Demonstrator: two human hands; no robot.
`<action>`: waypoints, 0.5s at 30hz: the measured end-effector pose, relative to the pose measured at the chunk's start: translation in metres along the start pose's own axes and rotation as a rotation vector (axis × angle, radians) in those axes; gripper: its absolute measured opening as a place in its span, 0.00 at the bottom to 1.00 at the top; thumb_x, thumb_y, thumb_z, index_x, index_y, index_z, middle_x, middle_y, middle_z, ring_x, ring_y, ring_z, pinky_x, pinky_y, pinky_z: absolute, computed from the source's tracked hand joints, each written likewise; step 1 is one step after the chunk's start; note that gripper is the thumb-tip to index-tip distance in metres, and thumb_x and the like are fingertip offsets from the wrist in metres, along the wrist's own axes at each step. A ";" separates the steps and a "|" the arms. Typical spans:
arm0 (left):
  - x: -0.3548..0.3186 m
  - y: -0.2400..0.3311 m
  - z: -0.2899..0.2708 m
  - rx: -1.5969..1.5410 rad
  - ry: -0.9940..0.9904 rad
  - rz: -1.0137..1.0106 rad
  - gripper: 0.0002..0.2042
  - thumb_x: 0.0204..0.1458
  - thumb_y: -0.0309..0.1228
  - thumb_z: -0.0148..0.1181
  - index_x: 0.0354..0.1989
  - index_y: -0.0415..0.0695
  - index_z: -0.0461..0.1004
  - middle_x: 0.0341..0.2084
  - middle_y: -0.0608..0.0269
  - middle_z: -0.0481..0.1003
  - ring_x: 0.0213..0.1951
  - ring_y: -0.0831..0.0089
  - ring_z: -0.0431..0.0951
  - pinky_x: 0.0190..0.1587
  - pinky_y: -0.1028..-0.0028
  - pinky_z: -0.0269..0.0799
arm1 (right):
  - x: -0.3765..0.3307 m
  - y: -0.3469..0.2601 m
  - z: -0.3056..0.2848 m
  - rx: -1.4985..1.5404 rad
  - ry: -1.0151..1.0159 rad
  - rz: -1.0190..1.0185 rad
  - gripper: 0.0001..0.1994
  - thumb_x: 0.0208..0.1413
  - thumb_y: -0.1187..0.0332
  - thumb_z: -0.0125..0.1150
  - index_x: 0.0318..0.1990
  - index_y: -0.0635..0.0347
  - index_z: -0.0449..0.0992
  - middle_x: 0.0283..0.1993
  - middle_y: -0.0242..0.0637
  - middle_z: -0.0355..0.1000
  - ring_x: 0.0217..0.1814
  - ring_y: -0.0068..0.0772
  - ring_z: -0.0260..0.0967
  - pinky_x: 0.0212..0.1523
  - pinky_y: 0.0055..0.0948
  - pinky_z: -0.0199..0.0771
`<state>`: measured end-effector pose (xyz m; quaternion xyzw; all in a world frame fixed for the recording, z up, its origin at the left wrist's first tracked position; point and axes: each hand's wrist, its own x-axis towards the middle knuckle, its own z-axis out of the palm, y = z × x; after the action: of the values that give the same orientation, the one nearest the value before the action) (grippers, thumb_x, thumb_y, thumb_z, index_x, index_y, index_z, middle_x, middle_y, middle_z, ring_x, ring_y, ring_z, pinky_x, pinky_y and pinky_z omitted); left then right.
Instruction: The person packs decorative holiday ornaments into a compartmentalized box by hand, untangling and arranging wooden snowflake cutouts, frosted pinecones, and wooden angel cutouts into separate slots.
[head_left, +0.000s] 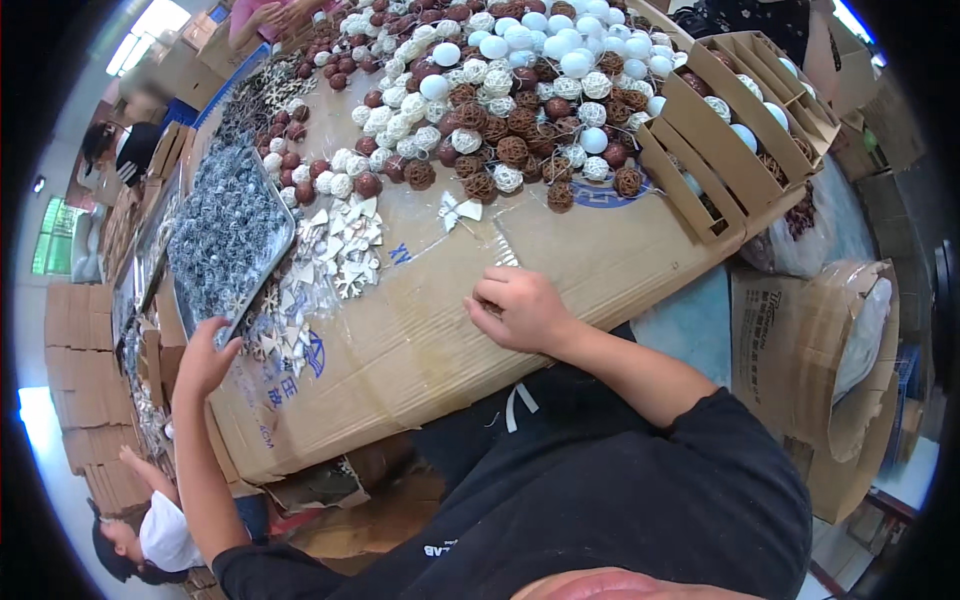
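My left hand (207, 358) reaches to the near corner of a shallow tray (284, 240), its thumb and fingers apart. The tray holds a heap of small grey, frosted pinecone-like pieces (225, 215). Beside it lie flat white and wooden cutouts (290, 335), and a pile of white snowflake and angel-like shapes (345, 245) spreads further right. My right hand (520, 308) is curled over the cardboard-covered table (400, 350), fingers closed; whatever they may hold is hidden. Beyond it lies a single white winged ornament (460, 211).
Brown and white woven and smooth balls (510, 120) cover the far table. A divided cardboard box (715, 140) of balls stands at the far right. An open carton (815, 350) sits to my right. Several other people are around, one in a white shirt (170, 530) at lower left.
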<state>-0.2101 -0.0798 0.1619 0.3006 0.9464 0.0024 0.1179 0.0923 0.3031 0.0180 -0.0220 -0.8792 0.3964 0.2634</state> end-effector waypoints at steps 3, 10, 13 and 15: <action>-0.019 0.100 0.024 -0.066 -0.068 0.265 0.19 0.52 0.32 0.68 0.51 0.39 0.74 0.52 0.47 0.75 0.54 0.48 0.75 0.58 0.61 0.71 | -0.001 -0.001 0.003 0.099 0.024 0.016 0.11 0.55 0.67 0.65 0.25 0.59 0.73 0.26 0.40 0.69 0.27 0.45 0.71 0.29 0.41 0.72; -0.054 0.235 0.106 0.156 0.037 0.457 0.19 0.53 0.37 0.66 0.49 0.40 0.75 0.44 0.47 0.76 0.47 0.50 0.76 0.52 0.60 0.75 | -0.004 -0.001 0.000 0.298 -0.029 0.080 0.08 0.56 0.70 0.65 0.27 0.62 0.76 0.26 0.41 0.69 0.26 0.42 0.70 0.28 0.38 0.71; -0.059 0.258 0.089 -0.121 0.020 0.363 0.17 0.54 0.36 0.66 0.47 0.39 0.76 0.40 0.49 0.78 0.43 0.53 0.79 0.46 0.64 0.77 | -0.002 0.005 -0.007 0.281 -0.025 0.085 0.09 0.56 0.71 0.65 0.26 0.63 0.74 0.25 0.41 0.69 0.24 0.42 0.69 0.27 0.38 0.69; -0.074 0.280 0.064 -0.635 0.136 0.294 0.16 0.54 0.37 0.68 0.46 0.40 0.79 0.39 0.46 0.80 0.43 0.54 0.81 0.46 0.65 0.76 | -0.001 0.009 -0.005 0.267 0.012 0.080 0.10 0.56 0.71 0.65 0.25 0.63 0.73 0.23 0.42 0.67 0.22 0.42 0.68 0.25 0.37 0.68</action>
<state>0.0221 0.1026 0.1376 0.3811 0.8507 0.3336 0.1406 0.0937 0.3129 0.0140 -0.0242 -0.8156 0.5198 0.2530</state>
